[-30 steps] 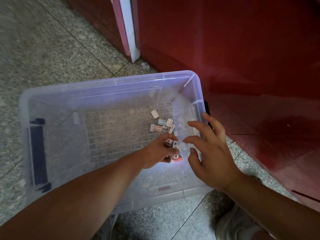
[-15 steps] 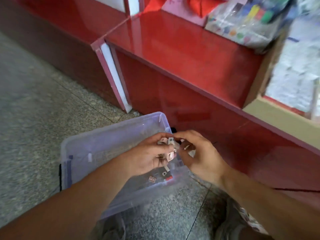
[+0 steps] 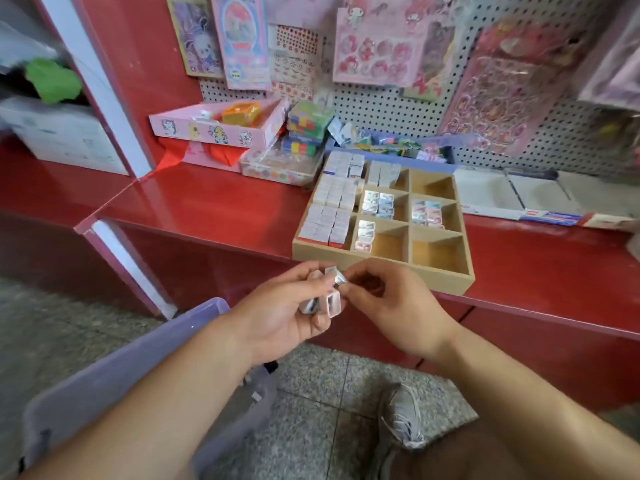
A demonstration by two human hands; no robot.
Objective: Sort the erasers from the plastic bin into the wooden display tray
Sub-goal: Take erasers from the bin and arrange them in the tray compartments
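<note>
Fingers (image 3: 304, 273) of the left hand (image 3: 277, 317) are curled round a small bunch of erasers (image 3: 329, 304). One eraser (image 3: 337, 279) on top is pinched by the right hand (image 3: 391, 303). Both hands are held just in front of the tray (image 3: 381, 268), which is set on the red counter (image 3: 214, 206). Many of its boxes are filled with erasers. The bin (image 3: 121, 375) is seen on the floor (image 3: 311, 393), low on the left.

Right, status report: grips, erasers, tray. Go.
Left grip holds several erasers. Right grip pinches the top eraser. Wooden tray just ahead, some compartments free. Nothing between grips and tray.
</note>
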